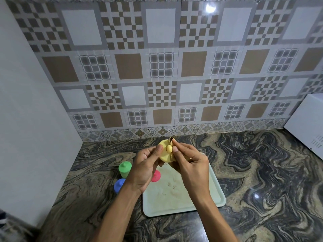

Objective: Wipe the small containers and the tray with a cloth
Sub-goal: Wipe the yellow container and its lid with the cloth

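While the left hand (pixel 145 165) grips the yellow pot (pixel 165 153) above the tray (pixel 174 212), the right hand (pixel 190 165) pinches a cloth (pixel 172 143) against it, with both sets of fingers clamped. The green pot (pixel 125 169) and blue pot (pixel 119 185) stand on the worktop (pixel 262 172) left of the tray; the pink pot (pixel 156 175) is at its edge.

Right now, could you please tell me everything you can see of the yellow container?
The yellow container is small, round and pale yellow, seemingly matte plastic, with a stubby knob on its lid. It is tilted so that the lid faces the camera, and most of its body is hidden. The left hand grips it from the left, thumb on the lid. The right hand pinches a tan cloth against its right side. It is held in the air, apparently above the far end of the tray.
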